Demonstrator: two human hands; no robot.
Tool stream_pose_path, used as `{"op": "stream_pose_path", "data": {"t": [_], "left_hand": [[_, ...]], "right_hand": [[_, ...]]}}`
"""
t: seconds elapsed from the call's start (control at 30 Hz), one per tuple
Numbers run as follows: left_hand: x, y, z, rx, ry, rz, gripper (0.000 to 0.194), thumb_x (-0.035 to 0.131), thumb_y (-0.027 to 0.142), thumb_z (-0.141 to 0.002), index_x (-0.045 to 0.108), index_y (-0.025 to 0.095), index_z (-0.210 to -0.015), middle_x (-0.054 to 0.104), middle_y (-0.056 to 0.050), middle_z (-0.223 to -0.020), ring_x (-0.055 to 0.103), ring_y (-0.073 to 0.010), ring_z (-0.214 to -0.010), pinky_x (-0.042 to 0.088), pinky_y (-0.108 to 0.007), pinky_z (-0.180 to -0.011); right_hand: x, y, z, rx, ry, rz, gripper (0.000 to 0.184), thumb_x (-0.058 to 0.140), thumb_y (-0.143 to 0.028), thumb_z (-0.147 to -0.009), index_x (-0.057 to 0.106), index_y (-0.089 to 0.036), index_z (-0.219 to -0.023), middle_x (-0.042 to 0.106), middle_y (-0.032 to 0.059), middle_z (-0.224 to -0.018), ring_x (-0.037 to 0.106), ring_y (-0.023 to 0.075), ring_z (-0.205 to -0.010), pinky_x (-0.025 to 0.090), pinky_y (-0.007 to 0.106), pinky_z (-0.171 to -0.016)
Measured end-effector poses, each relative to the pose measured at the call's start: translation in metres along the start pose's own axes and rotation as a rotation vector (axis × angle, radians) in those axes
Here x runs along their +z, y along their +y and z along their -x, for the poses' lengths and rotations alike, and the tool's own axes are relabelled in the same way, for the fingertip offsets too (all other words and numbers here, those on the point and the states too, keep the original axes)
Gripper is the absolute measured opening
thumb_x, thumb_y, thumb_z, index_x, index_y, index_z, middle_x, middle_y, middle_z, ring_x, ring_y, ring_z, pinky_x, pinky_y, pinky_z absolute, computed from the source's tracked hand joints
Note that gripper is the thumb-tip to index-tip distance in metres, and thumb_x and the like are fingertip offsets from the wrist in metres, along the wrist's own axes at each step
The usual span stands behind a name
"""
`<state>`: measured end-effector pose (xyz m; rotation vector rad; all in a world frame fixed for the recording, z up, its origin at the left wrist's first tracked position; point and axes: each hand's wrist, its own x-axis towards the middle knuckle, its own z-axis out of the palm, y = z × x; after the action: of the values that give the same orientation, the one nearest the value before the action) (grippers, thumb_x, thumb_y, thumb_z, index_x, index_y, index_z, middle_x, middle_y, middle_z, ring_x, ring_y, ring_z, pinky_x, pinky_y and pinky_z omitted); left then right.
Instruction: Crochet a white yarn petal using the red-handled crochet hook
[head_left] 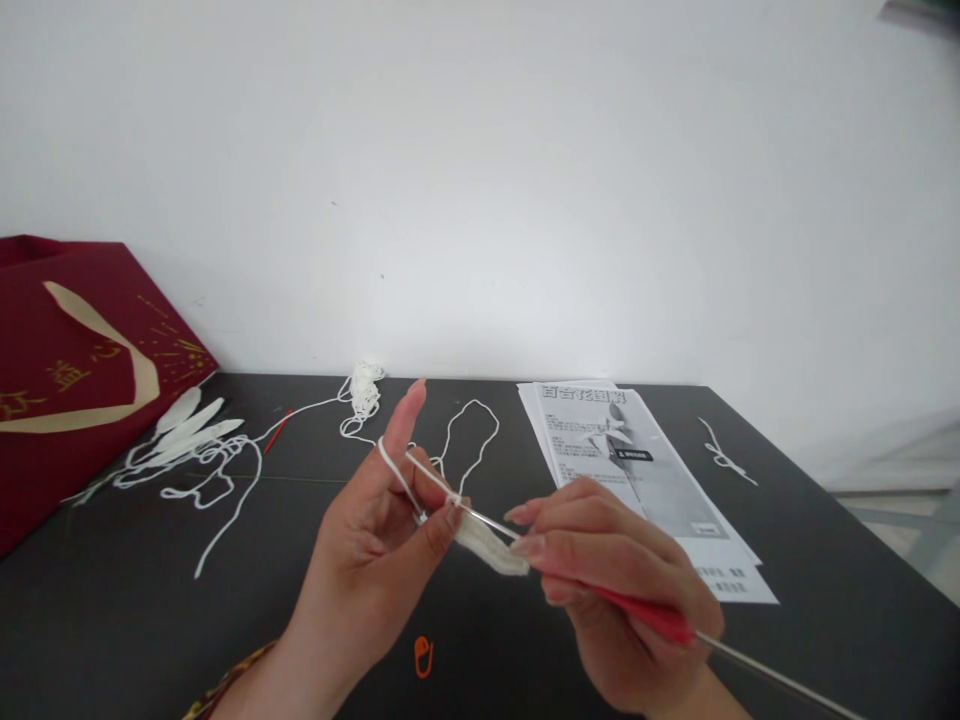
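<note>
My left hand [382, 540] pinches a narrow white crochet piece [491, 545] between thumb and fingers, its index finger raised with white yarn [391, 465] looped around it. In my right hand [615, 575] is a crochet hook [652, 612] with a red grip and a metal shaft, held like a pen. The hook's thin shaft points left across the top of the crochet piece, and its tip reaches the yarn by my left fingers. Whether the hook's tip has caught the strand is too small to tell.
Behind my hands lies a small heap of white yarn [366, 388]. Several white crocheted petals [191, 432] rest beside a dark red bag [67, 350], near a thin red stick [278, 432]. Printed sheets [675, 500] lie right, a knotted white strand [724, 460] beyond. An orange stitch marker [424, 657] lies in front.
</note>
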<state>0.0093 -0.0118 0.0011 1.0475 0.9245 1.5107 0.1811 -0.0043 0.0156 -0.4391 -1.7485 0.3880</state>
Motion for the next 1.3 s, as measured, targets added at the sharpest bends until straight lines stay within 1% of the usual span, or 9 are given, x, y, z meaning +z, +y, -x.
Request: {"op": "stream_pose_path", "data": {"t": [0.13, 0.33, 0.6, 0.77, 0.83, 0.93, 1.03, 1.17, 1.3], "left_hand": [[0.001, -0.002, 0.0, 0.027, 0.01, -0.055, 0.072, 0.072, 0.014, -0.077, 0.047, 0.042, -0.139, 0.056, 0.004, -0.069, 0.051, -0.0101, -0.063, 0.048, -0.019, -0.061], [0.002, -0.002, 0.001, 0.109, 0.01, -0.202, 0.073, 0.068, 0.014, -0.079, 0.042, 0.036, -0.144, 0.055, 0.005, -0.068, 0.052, -0.0104, -0.063, 0.049, -0.021, -0.065], [-0.004, -0.015, 0.002, 0.317, -0.003, -0.506, 0.073, 0.059, 0.009, -0.084, 0.037, 0.041, -0.145, 0.055, 0.005, -0.072, 0.055, -0.0122, -0.065, 0.05, -0.023, -0.063], [-0.009, -0.018, 0.003, 0.405, 0.002, -0.619, 0.075, 0.06, 0.007, -0.082, 0.038, 0.043, -0.144, 0.06, 0.004, -0.078, 0.059, -0.0131, -0.071, 0.05, -0.025, -0.07], [-0.008, -0.017, 0.002, 0.369, 0.018, -0.595, 0.074, 0.062, 0.007, -0.081, 0.04, 0.041, -0.144, 0.06, 0.005, -0.076, 0.058, -0.0131, -0.07, 0.05, -0.024, -0.069], [-0.004, -0.013, -0.001, 0.219, 0.068, -0.449, 0.072, 0.066, 0.012, -0.079, 0.043, 0.034, -0.143, 0.058, 0.005, -0.07, 0.055, -0.0122, -0.065, 0.049, -0.023, -0.064], [0.0, -0.01, -0.004, 0.108, 0.097, -0.271, 0.071, 0.071, 0.015, -0.076, 0.047, 0.031, -0.141, 0.056, 0.006, -0.068, 0.052, -0.0101, -0.061, 0.048, -0.02, -0.062], [0.001, -0.01, -0.005, 0.062, 0.149, -0.132, 0.071, 0.074, 0.014, -0.074, 0.05, 0.031, -0.139, 0.057, 0.007, -0.067, 0.052, -0.0081, -0.061, 0.048, -0.017, -0.062], [0.002, -0.008, -0.004, 0.056, 0.207, -0.098, 0.073, 0.076, 0.013, -0.072, 0.051, 0.03, -0.138, 0.06, 0.007, -0.065, 0.055, -0.0077, -0.06, 0.049, -0.017, -0.065]], "right_hand": [[0.002, -0.004, -0.002, -0.045, -0.029, 0.089, 0.013, 0.057, -0.017, -0.092, 0.07, -0.015, -0.096, 0.072, 0.0068, -0.07, 0.069, 0.0182, -0.064, 0.06, 0.032, -0.058], [0.002, -0.005, -0.001, 0.009, 0.008, 0.11, 0.013, 0.057, -0.017, -0.091, 0.069, -0.016, -0.093, 0.072, 0.0073, -0.071, 0.07, 0.0196, -0.065, 0.06, 0.032, -0.055], [0.008, -0.008, 0.009, -0.123, -0.115, 0.269, 0.011, 0.056, -0.01, -0.092, 0.065, -0.01, -0.098, 0.074, 0.0059, -0.075, 0.072, 0.0161, -0.074, 0.063, 0.03, -0.073], [0.012, -0.01, 0.012, -0.189, -0.138, 0.401, 0.009, 0.058, -0.014, -0.092, 0.065, -0.009, -0.094, 0.073, 0.0045, -0.072, 0.071, 0.0146, -0.07, 0.063, 0.027, -0.076], [0.012, -0.01, 0.012, -0.196, -0.165, 0.423, 0.01, 0.057, -0.015, -0.093, 0.066, -0.011, -0.095, 0.074, 0.0044, -0.072, 0.071, 0.0157, -0.071, 0.063, 0.028, -0.076], [0.01, -0.005, 0.013, -0.214, -0.206, 0.403, 0.013, 0.057, -0.013, -0.091, 0.066, -0.011, -0.1, 0.075, 0.0058, -0.078, 0.072, 0.0175, -0.076, 0.063, 0.029, -0.077], [0.008, 0.001, 0.016, -0.239, -0.177, 0.355, 0.017, 0.057, -0.009, -0.088, 0.066, -0.007, -0.102, 0.075, 0.0088, -0.08, 0.071, 0.0194, -0.082, 0.063, 0.03, -0.076], [0.008, 0.006, 0.021, -0.247, -0.168, 0.346, 0.019, 0.058, -0.006, -0.086, 0.066, -0.006, -0.104, 0.075, 0.0106, -0.085, 0.071, 0.0203, -0.087, 0.063, 0.03, -0.076], [0.008, 0.007, 0.024, -0.248, -0.159, 0.367, 0.027, 0.06, -0.005, -0.084, 0.064, -0.007, -0.111, 0.076, 0.0105, -0.09, 0.072, 0.0202, -0.089, 0.063, 0.031, -0.078]]}}
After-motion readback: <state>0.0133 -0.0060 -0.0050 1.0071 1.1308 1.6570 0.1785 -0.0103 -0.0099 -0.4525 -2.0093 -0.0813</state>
